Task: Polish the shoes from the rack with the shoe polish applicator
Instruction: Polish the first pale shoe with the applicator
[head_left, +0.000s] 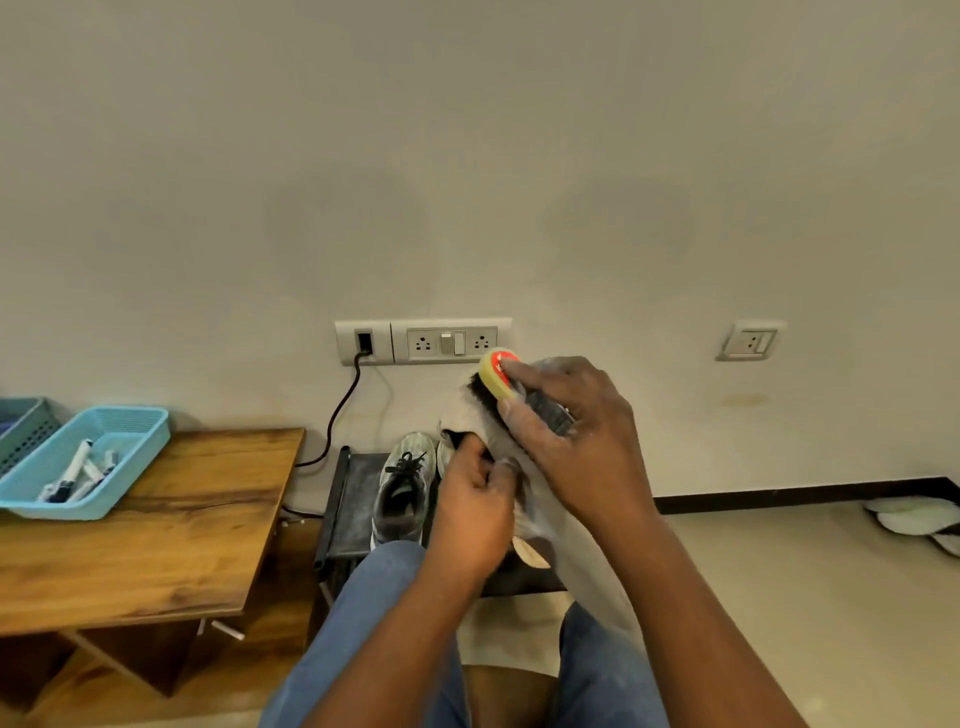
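My left hand (475, 512) grips a pale grey shoe (480, 415) at its opening and holds it up above the rack, toe pointing away. My right hand (563, 431) grips the shoe polish applicator (501, 376), a yellow and red block with dark bristles, and holds it against the top of that shoe. My hands hide most of the shoe. A second grey sneaker (405, 486) with black laces sits on the low black shoe rack (345, 499), just left of my left hand.
A wooden table (171, 525) stands at the left with a light blue tray (111, 470) holding markers. A black cable (337, 415) runs down from the wall socket panel (423, 340). Pale slippers (914, 517) lie on the floor at the far right. My knees are below.
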